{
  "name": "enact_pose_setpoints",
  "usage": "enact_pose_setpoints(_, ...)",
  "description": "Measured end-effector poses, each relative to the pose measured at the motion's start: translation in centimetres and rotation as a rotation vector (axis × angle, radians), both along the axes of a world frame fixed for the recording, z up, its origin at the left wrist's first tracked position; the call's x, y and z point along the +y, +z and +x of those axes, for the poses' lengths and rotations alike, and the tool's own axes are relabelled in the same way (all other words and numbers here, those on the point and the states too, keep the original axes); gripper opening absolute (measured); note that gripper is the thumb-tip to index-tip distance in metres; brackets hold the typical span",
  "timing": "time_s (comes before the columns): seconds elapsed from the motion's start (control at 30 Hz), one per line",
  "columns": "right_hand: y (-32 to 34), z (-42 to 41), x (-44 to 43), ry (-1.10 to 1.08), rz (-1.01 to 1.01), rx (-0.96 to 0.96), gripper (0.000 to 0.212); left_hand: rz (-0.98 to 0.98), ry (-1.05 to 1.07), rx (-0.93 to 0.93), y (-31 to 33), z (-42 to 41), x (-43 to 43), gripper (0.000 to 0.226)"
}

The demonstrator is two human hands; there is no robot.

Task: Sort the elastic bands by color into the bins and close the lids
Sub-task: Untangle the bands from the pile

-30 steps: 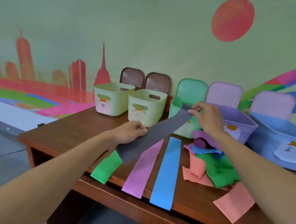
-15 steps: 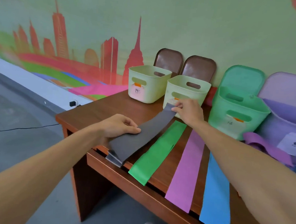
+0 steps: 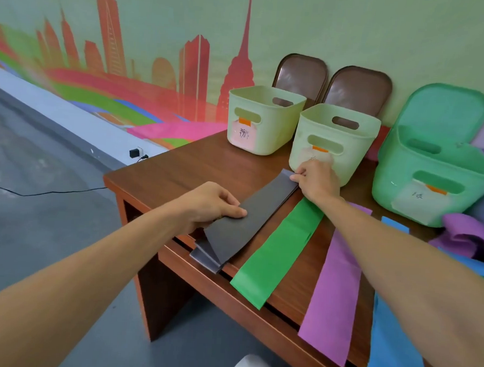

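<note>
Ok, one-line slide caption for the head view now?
Left hand and right hand pinch a grey band on the table, beside a green band, purple band and blue band.

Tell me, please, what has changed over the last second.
The grey band, held up before the green bin a second ago, has moved left and down onto the grey stack beside the green band. The left hand and right hand still hold it. The purple band and blue band lie as before.
</note>
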State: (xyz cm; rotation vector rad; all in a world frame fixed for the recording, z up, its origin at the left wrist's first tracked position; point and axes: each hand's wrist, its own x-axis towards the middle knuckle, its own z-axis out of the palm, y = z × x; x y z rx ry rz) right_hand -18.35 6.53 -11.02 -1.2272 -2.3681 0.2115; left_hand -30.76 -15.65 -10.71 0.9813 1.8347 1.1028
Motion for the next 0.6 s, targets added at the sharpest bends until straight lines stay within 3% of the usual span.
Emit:
enact_pose_setpoints(0.13, 0.0, -0.1, 0.1, -0.007, 0.011, 0.000, 0.017, -0.026, -0.016, 0.080, 0.0, 0.1, 0.2, 0.017)
enact_pose_setpoints(0.33, -0.2, -0.4, 0.1, -0.026, 0.062, -0.069, 0.021, -0.140, -0.084, 0.533, 1.2, 0.9, 0.4, 0.027)
enact_pose_setpoints(0.6, 0.5, 0.5, -0.3, -0.011, 0.214, -0.175, 0.024, -0.132, -0.086, 0.871, 1.2, 1.4, 0.0, 0.024)
